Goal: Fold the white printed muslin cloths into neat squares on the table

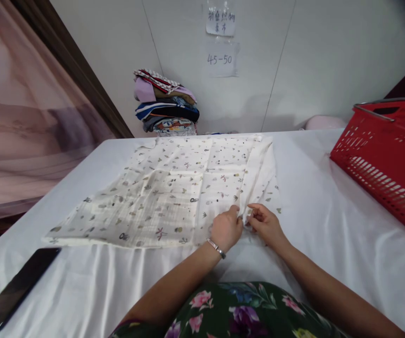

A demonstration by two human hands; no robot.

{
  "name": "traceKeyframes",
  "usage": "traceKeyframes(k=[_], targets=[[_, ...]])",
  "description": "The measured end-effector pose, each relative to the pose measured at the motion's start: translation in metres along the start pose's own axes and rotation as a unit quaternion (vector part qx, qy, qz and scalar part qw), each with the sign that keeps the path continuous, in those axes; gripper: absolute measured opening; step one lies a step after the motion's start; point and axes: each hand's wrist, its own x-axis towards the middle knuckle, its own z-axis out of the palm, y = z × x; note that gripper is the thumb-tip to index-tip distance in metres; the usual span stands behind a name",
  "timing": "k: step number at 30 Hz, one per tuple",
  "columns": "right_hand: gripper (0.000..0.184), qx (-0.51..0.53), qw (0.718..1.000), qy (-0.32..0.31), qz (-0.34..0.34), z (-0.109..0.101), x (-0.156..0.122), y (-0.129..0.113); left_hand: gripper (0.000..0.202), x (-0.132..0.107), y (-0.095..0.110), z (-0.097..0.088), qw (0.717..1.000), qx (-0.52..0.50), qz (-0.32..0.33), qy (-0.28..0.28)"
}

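A white cloth point(174, 197) printed with small plants and figures lies spread over the white-covered table, creased and a little wrinkled. Its right side has uneven, overlapping layers. My left hand point(227, 227), with a silver bracelet at the wrist, is closed on the cloth near its front right corner. Just to the right, my right hand point(264, 224) pinches the edge of the same cloth between thumb and fingers. The two hands are close together, a narrow strip of fabric between them. Part of the gripped edge is hidden by the fingers.
A red plastic basket point(382, 164) stands at the right. Folded fabrics point(167, 103) are piled at the back against the wall. A dark flat phone-like object point(19, 291) lies front left on the tablecloth point(315, 263). A pink curtain point(40, 112) hangs at the left.
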Motion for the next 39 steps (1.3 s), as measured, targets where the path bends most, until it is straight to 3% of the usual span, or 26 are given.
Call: traceKeyframes(k=[3, 6, 9, 11, 15, 17, 20, 23, 25, 29, 33, 35, 39], targets=[[0.030, -0.014, 1.000, 0.005, -0.007, -0.002, 0.002, 0.003, 0.025, 0.001, 0.001, 0.000, 0.991, -0.130, -0.017, -0.003], [0.030, -0.003, 1.000, 0.002, -0.008, -0.002, 0.001, 0.002, 0.028, 0.003, 0.000, 0.004, 0.950, -0.298, -0.081, -0.042], [0.030, 0.010, 1.000, 0.002, -0.010, 0.000, -0.001, -0.004, 0.033, 0.005, -0.001, 0.011, 0.913, -0.382, -0.130, -0.061], [0.030, 0.015, 1.000, 0.007, -0.011, 0.001, -0.002, -0.007, 0.029, 0.006, -0.002, 0.014, 0.927, -0.349, -0.130, -0.045], [0.029, 0.017, 1.000, 0.010, -0.003, 0.003, -0.003, -0.011, 0.026, 0.004, 0.000, 0.010, 0.991, -0.121, -0.046, 0.013], [0.029, 0.021, 1.000, 0.007, 0.003, 0.003, -0.003, -0.010, 0.026, 0.003, 0.002, 0.005, 0.999, -0.036, -0.021, 0.010], [0.032, 0.032, 0.999, 0.009, 0.012, 0.002, -0.003, -0.009, 0.022, 0.001, 0.001, -0.001, 1.000, 0.009, -0.018, -0.011], [0.033, 0.037, 0.999, 0.016, 0.021, 0.002, -0.003, -0.011, 0.011, 0.001, 0.000, -0.003, 0.999, -0.024, -0.021, -0.025], [0.032, 0.036, 0.999, 0.020, 0.024, 0.002, -0.002, -0.013, 0.009, 0.001, -0.001, -0.002, 0.991, -0.112, -0.047, -0.051], [0.030, 0.032, 0.999, 0.019, 0.010, 0.002, -0.002, -0.014, 0.019, 0.003, 0.000, 0.001, 0.928, -0.323, -0.146, -0.111], [0.030, 0.038, 0.999, 0.020, 0.006, 0.002, -0.004, -0.015, 0.021, 0.005, 0.003, 0.004, 0.890, -0.401, -0.195, -0.100], [0.030, 0.042, 0.999, 0.021, 0.003, 0.003, -0.005, -0.015, 0.017, 0.006, 0.004, 0.004, 0.905, -0.371, -0.190, -0.091], [0.031, 0.040, 0.999, 0.010, -0.002, 0.004, -0.005, -0.013, 0.012, 0.005, 0.004, 0.003, 0.967, -0.234, -0.091, -0.038]])
